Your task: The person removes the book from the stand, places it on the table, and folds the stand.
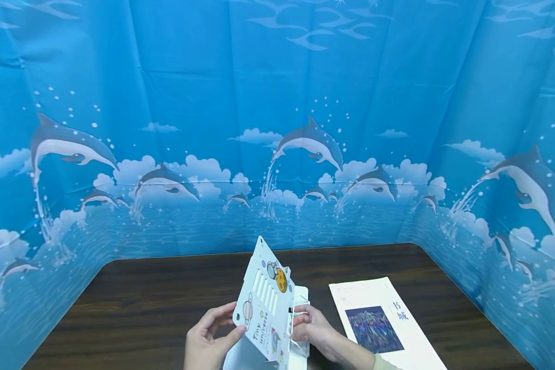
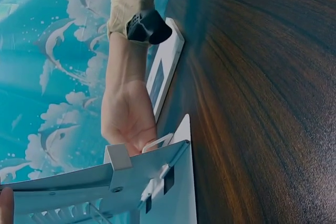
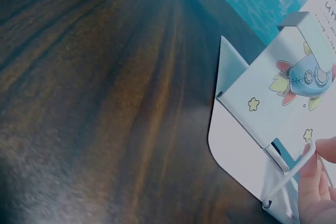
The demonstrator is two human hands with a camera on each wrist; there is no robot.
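A white book stand, printed with "Tiny universe" and space drawings, stands on the table with its slotted panel tilted up from a flat base. At the panel's lower left corner my left hand grips the edge, thumb on the printed face and fingers behind. My right hand is at the panel's right side. In the right wrist view its fingers pinch a thin white wire arm hinged near the lower edge. The panel's underside and its hinge fittings show in the left wrist view.
A white book with a dark picture on its cover lies flat to the right of the stand. The dark wooden table is ringed by a blue dolphin-print curtain. A black band device sits on the right wrist.
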